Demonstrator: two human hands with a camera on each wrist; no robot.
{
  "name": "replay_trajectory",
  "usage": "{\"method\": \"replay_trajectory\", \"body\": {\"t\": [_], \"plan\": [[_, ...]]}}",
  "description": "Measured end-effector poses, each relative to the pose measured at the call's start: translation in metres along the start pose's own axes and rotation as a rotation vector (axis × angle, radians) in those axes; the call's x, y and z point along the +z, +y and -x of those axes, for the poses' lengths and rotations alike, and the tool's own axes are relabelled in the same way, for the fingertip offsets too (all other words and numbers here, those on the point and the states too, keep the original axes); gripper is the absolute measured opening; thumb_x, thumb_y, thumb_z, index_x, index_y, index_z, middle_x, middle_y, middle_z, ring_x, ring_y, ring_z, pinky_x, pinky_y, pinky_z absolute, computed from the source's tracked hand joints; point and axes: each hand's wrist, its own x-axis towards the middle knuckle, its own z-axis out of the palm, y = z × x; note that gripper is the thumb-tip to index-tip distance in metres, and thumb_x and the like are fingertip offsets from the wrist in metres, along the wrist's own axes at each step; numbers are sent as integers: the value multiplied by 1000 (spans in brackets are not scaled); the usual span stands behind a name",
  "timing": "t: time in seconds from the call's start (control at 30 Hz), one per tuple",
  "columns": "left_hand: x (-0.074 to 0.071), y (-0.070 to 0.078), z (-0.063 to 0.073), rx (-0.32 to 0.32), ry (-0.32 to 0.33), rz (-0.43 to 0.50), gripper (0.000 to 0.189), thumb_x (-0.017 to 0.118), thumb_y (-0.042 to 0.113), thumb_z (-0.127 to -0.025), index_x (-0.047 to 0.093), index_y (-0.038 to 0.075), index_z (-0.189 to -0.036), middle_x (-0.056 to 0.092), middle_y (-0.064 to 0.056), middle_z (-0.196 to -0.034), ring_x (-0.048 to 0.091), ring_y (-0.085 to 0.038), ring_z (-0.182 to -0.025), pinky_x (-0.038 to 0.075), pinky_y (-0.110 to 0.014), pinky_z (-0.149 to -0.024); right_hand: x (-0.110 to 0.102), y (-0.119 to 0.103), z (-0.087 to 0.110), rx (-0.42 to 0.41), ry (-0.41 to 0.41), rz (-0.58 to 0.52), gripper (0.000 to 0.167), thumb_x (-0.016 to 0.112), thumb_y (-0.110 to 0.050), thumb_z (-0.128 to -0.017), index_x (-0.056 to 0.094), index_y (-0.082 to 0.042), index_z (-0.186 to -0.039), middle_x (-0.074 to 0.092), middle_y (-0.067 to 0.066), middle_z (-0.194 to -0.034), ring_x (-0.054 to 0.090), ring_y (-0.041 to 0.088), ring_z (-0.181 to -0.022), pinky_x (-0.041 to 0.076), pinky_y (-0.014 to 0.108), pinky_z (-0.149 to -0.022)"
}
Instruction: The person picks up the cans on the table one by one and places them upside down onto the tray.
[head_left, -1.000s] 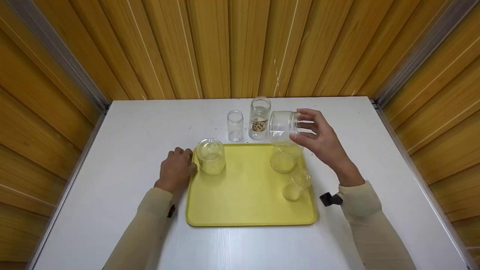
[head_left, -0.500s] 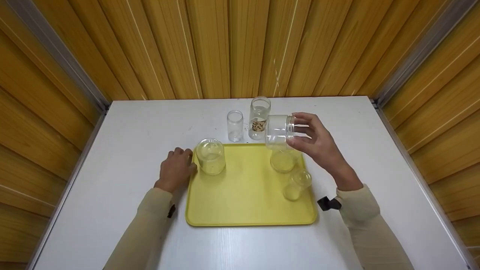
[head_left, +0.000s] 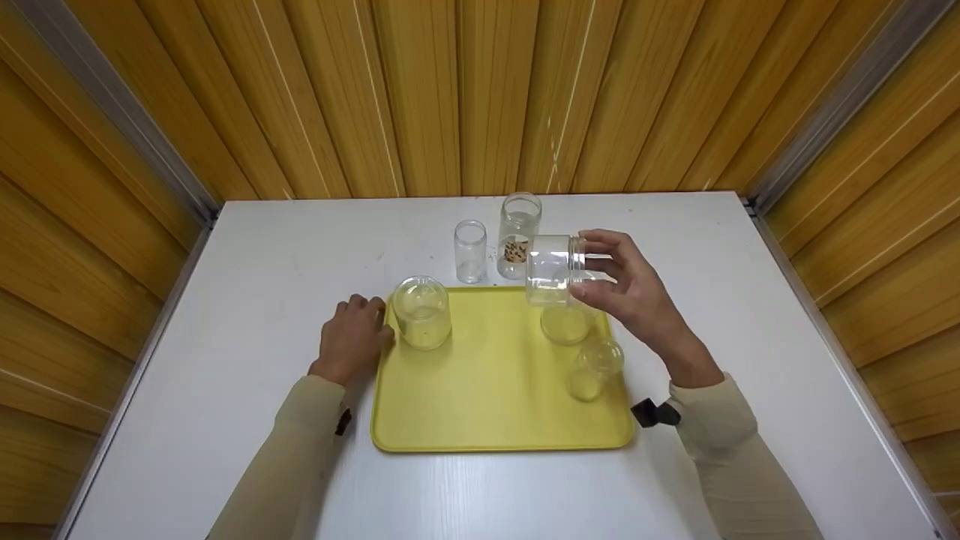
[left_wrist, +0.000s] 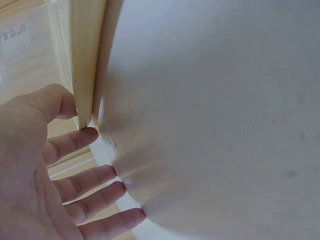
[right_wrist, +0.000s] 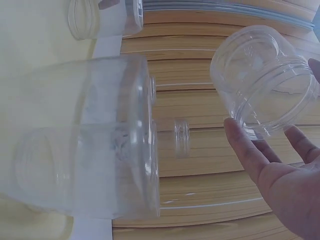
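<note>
Above the far right part of the yellow tray [head_left: 487,390], my right hand [head_left: 634,296] grips a clear glass jar [head_left: 550,270] by its threaded neck. The jar lies on its side in the air, mouth towards my palm. In the right wrist view, fingertips of the right hand [right_wrist: 285,175] touch the rim of the held jar [right_wrist: 225,85]. My left hand [head_left: 352,337] rests at the tray's far left corner. Its fingers are spread and fairly straight in the left wrist view, with the thumb [left_wrist: 62,102] touching the tray rim [left_wrist: 87,55].
An upside-down jar [head_left: 421,315] stands on the tray's left side. Another jar [head_left: 566,326] and a smaller one [head_left: 596,367] stand at its right. Behind the tray are a small clear jar [head_left: 470,255] and a taller labelled jar [head_left: 519,217] on the white table [head_left: 300,247].
My right hand has moved a little left and nearer to me with the held jar, which now partly overlaps the labelled jar in view. My left hand and the tray have stayed put.
</note>
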Motion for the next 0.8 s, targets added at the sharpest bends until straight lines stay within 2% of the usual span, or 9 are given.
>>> {"method": "replay_trajectory", "body": {"t": [0.27,0.8], "plan": [[0,0,0,-11,-13,4,44,62,27,-100,64,1,-135,59,-26,-135,57,-45,-120,56,-62,-86,5,-2,2,-4,-20,-21,70,74,1,-93,42,-6,-155,49,15,-148,52,38,-136,55,38,-101],[1,0,1,-14,3,14,43,61,28,-100,65,1,-133,59,-27,-135,57,-46,-120,55,-62,-86,10,0,5,7,-42,-41,69,72,-3,-94,42,-8,-156,48,15,-149,53,36,-135,56,39,-98]]}}
